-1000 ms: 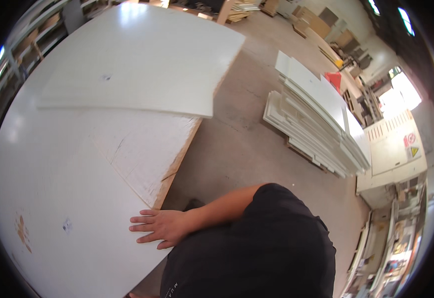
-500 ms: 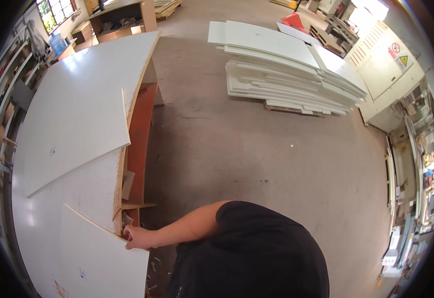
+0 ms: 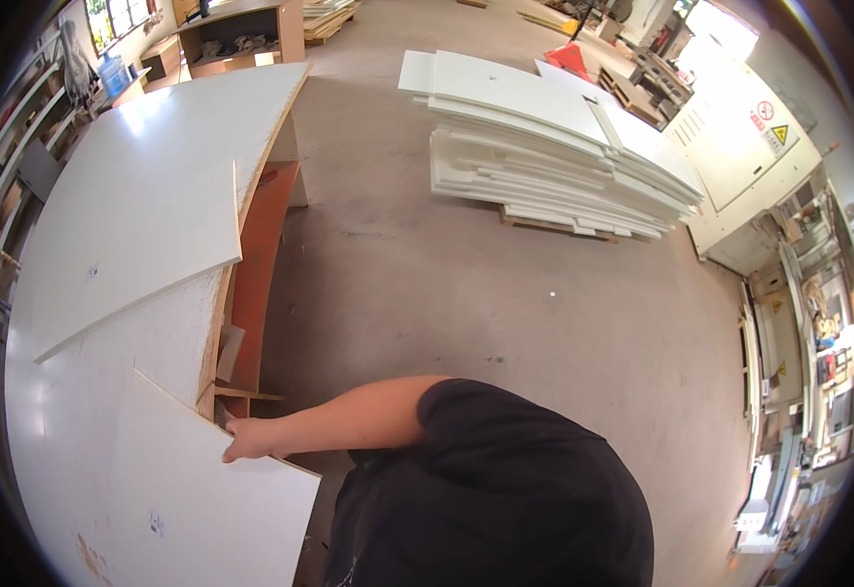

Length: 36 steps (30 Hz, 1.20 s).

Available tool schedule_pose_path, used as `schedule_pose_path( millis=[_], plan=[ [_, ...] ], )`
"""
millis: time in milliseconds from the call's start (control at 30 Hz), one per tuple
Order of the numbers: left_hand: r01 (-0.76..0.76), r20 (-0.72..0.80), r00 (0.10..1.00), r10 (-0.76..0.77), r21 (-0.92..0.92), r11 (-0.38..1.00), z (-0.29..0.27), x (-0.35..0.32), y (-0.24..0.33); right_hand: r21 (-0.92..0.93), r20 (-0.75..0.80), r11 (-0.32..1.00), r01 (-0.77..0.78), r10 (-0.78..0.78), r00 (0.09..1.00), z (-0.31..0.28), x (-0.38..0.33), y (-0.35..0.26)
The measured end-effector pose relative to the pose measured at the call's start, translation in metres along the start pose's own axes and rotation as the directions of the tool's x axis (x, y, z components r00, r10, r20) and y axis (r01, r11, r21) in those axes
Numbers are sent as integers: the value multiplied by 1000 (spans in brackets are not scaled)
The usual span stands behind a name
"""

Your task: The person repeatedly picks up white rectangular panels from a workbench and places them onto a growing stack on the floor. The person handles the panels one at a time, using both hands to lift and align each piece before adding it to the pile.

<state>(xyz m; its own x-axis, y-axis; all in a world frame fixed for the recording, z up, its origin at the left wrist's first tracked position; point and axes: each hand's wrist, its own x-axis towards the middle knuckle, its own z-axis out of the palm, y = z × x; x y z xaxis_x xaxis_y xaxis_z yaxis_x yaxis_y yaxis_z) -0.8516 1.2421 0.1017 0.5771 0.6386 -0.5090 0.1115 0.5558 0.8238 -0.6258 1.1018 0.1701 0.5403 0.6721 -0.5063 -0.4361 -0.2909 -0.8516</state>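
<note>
Workshop floor [image 3: 466, 284], stacked white panels [image 3: 544, 147] beyond

White flat panel [image 3: 202, 499] lying skewed on worktable [image 3: 85, 391].

On the pale cabinet door [image 3: 740, 147] at my upper right I see two small signs side by side: a round white sign with a red ring [image 3: 765, 111], and just right of it a yellow triangular warning sign with a dark edge [image 3: 780, 134]. Lower down the right rim, on the machinery, sits a tiny yellow triangular label [image 3: 781, 369], too small to make out further. On the white panel [image 3: 192, 499] in front of me, near its lower left part, there is a small pale sticker with bluish marks [image 3: 156, 525]. At the far upper left stands a blue water bottle [image 3: 112, 73] by the shelves.
</note>
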Motion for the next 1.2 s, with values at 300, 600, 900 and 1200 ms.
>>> schedule_pose_path(
  millis=[300, 600, 900, 1200],
  plan=[
    [-10, 68, 998, 13, -47, 999, 71, -10, -11, -108, -263, 959, 262, -282, 923, -53, -43, 18],
    [-92, 258, 963, 81, 29, 995, 256, -16, -47, 221, -602, 851, 475, -264, 753, -278, -172, 35],
    [-270, 645, 757, 103, 165, 949, 538, -2, -111, 52, -998, 772, 634, 25, 52, -434, -345, 166],
    [276, 793, 482, -371, 265, 924, 752, -20, -217, 148, -876, 861, 486, 342, -340, -536, -448, 254]
  ],
)
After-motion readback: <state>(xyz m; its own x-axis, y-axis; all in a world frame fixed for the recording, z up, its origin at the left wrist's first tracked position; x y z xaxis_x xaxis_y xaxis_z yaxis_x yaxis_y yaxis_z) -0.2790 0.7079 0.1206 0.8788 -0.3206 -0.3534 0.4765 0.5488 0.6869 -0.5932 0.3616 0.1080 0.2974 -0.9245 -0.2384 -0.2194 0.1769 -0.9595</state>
